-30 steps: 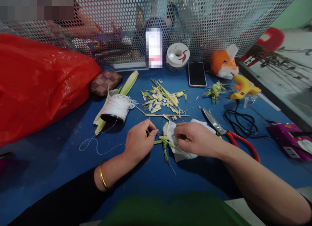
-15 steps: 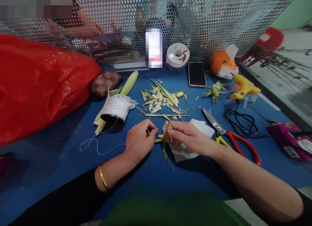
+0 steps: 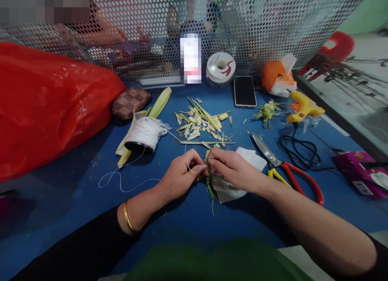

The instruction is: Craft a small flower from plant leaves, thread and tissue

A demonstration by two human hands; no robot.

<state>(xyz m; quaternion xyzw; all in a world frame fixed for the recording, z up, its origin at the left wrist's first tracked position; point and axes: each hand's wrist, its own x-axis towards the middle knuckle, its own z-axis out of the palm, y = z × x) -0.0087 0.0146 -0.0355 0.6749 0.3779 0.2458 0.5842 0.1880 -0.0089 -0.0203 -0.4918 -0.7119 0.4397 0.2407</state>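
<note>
My left hand (image 3: 183, 172) is closed in a pinch on thin white string (image 3: 188, 162), which loops up over its fingers. Against its fingertips, my right hand (image 3: 232, 168) pinches a small bundle of green plant pieces (image 3: 211, 189); fingers hide most of it. Green tips and a loose string end hang below. Beneath my right hand lies a crumpled white tissue (image 3: 251, 159). The string trails left over the table toward a spool of white string (image 3: 145, 131), lying tilted on pale husk leaves (image 3: 124, 154).
Cut plant scraps (image 3: 200, 121) lie beyond my hands. Red-handled scissors (image 3: 269, 154), a yellow glue gun (image 3: 304, 107), a purple power box (image 3: 362, 172) and a dark phone (image 3: 245, 91) sit to the right. A red plastic bag (image 3: 54, 107) fills the left; perforated metal (image 3: 145, 14) stands behind.
My left hand has moved right and slightly up, so its fingertips now meet my right hand at the bundle. The bundle's hanging tips have shifted a little. My right hand has barely moved.
</note>
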